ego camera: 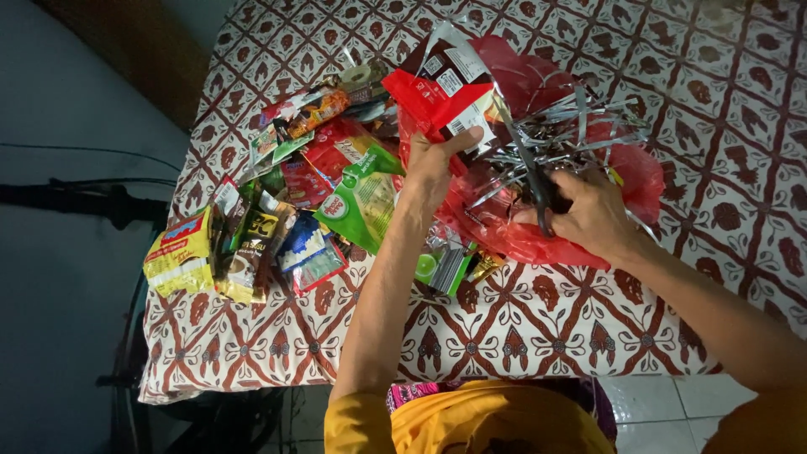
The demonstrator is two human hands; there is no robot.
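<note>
Over the patterned cloth [538, 319], the left hand [430, 164] pinches a red wrapper [437, 92] up taut while the right hand [593, 210], closed on dark scissors [538, 189], cuts it so silver strips [563, 126] drop into the red bag [630, 176], sachets [277, 227] piled aside.

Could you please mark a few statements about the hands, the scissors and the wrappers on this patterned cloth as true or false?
1. The left hand holds a red foil wrapper. True.
2. The right hand grips dark-handled scissors. True.
3. The silver foil strips lie in a blue bowl. False: they lie on a red plastic bag.
4. The loose snack and drink wrappers are piled to the right of the hands. False: they lie to the left.
5. The maroon-and-white patterned cloth covers the table. True.
</note>
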